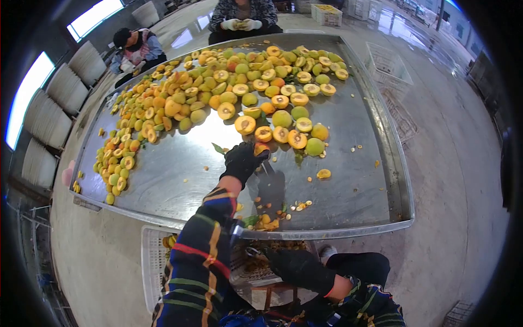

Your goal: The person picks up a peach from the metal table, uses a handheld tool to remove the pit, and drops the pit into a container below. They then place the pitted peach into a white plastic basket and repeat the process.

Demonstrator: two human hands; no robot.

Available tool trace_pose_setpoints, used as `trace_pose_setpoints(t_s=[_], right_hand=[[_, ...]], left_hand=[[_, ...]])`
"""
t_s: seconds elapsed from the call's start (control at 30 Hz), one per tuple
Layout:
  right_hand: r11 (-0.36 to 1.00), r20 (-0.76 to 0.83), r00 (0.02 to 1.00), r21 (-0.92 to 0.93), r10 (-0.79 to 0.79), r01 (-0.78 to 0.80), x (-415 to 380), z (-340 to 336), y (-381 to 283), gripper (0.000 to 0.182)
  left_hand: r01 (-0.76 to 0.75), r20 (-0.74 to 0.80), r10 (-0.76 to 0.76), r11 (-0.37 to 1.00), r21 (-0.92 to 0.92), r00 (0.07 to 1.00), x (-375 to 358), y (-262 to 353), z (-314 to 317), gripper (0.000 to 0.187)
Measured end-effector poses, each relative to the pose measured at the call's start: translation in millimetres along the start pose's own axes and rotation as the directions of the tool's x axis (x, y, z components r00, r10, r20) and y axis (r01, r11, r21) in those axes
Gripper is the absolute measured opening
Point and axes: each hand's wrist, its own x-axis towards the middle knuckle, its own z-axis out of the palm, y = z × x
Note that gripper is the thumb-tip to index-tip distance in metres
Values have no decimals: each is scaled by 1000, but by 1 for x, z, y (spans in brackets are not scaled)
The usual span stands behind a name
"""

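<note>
My left hand (242, 162), in a black glove, reaches over the metal table. Its fingers are bent at a halved orange fruit (261, 149) at the near edge of the pile; whether they grip it is unclear. Halved yellow and green fruits (245, 125) with brown pits lie just beyond it. Below the table's near edge is my right hand (299, 267), also black-gloved, closed round a small metal tool (253, 252) with a ring-shaped end. This hand is above a crate (239, 272) holding fruit pieces.
The table's raised rim (327, 234) runs along its near side. Scraps and loose pits (300, 206) lie near it. A white crate (152, 261) stands below left. Two people sit across the table, one with white gloves (241, 24). More crates (388, 62) stand right.
</note>
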Motion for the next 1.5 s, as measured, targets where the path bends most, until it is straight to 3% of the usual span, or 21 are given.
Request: trace_pose_setpoints(t_s=[0.2,0.33,0.4,0.43,0.47,0.5,0.53,0.57,0.6,0.67,0.73,0.77,0.8,0.87,0.9,0.93,0.97,1.03,1.5], right_hand=[[985,-163,984,168,65,-38,3,-13,9,56],[981,-87,993,184,78,-61,5,-20,4,57],[959,-17,982,219,189,-181,9,-28,1,61],[960,-17,983,217,185,-177,9,-34,1,61],[913,0,959,306,285,-271,9,-41,2,60],[847,25,925,392,379,-358,9,-45,3,59],[849,23,928,396,372,-350,9,-46,4,59],[833,-137,904,464,404,-302,11,-45,6,59],[817,-287,854,524,435,-240,14,-44,8,59],[820,-333,853,546,401,-173,22,-46,4,58],[621,-92,850,723,519,-301,28,-50,-7,59],[622,-87,856,724,510,-298,30,-47,-11,59],[701,-132,886,668,445,-252,33,-42,-13,58],[769,-161,912,604,376,-210,37,-27,-17,59],[778,-152,912,585,382,-228,40,-18,-19,56],[788,-144,911,565,387,-246,43,-11,-22,55],[815,-258,904,561,341,-147,47,-13,-28,52],[809,-221,905,557,363,-189,49,-4,-26,52],[813,-279,851,525,444,-252,71,13,-29,42]], left_hand=[[100,80,-118,975,200,990,31,20,35,69],[24,130,-51,980,200,990,19,22,17,67],[-16,111,-7,979,203,994,8,21,10,66],[-5,18,6,1000,-21,1000,3,15,8,63],[-16,-74,-2,970,-243,997,-5,11,5,60],[-73,-119,-4,771,-632,993,-20,15,-13,54],[-2,2,43,102,-995,999,-31,3,-14,49],[103,60,184,-236,-966,981,-52,-8,-15,55],[181,76,248,-434,-882,966,-75,-3,-33,63],[176,45,252,-527,-831,967,-113,-2,-44,76],[168,61,191,-614,-771,980,-145,1,-42,82],[34,41,108,64,-997,993,-160,6,-52,78],[287,229,176,-659,-695,958,-169,-20,-14,73],[221,251,99,-823,-523,963,-180,21,-55,69],[264,254,179,-897,-355,951,-183,25,-61,67],[260,256,175,-900,-350,951,-183,26,-60,67],[218,286,97,-876,-431,953,-183,28,-58,66],[160,321,-11,-850,-502,947,-180,32,-57,63],[108,320,-172,-709,-697,932,-174,39,-44,48]])
